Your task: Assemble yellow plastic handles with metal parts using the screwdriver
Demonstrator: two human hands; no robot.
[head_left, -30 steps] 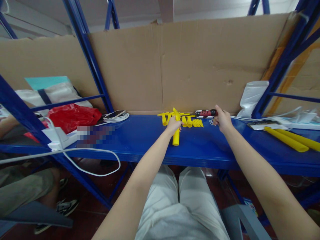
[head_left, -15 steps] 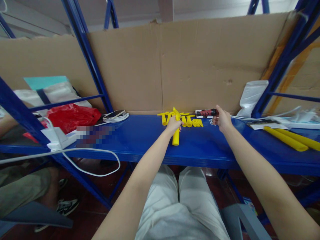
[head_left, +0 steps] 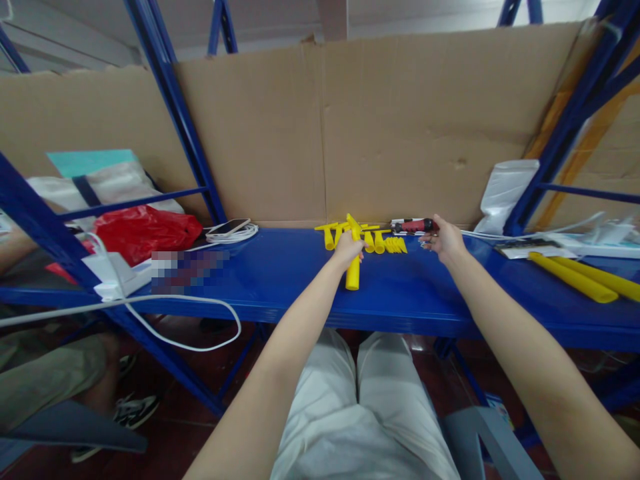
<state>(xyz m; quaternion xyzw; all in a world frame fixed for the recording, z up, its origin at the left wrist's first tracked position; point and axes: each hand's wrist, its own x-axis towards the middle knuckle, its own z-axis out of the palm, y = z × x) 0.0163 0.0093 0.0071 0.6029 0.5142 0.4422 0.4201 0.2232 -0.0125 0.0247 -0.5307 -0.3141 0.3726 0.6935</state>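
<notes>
My left hand (head_left: 347, 249) is wrapped round a yellow tube (head_left: 353, 277) with a pointed yellow piece at its far end. In my right hand (head_left: 447, 238) is the end of a screwdriver (head_left: 413, 227) with a red and black handle, its shaft pointing left towards the yellow pieces. Small metal bits, perhaps screws, show by the right fingers, too small to make out. Behind the left hand stand several short yellow parts (head_left: 329, 240), and flat yellow pieces (head_left: 396, 246) lie in a row to their right.
Two long yellow tubes (head_left: 573, 277) lie on the blue shelf (head_left: 280, 267) at the right. A phone (head_left: 233, 227) rests on a coiled white cable at the left, near a red bag (head_left: 145, 233). Cardboard (head_left: 400, 127) stands along the back. Another person sits at far left.
The fingers of my right hand have shifted slightly on the screwdriver, and its handle looks turned. My left hand and the yellow tube have hardly moved.
</notes>
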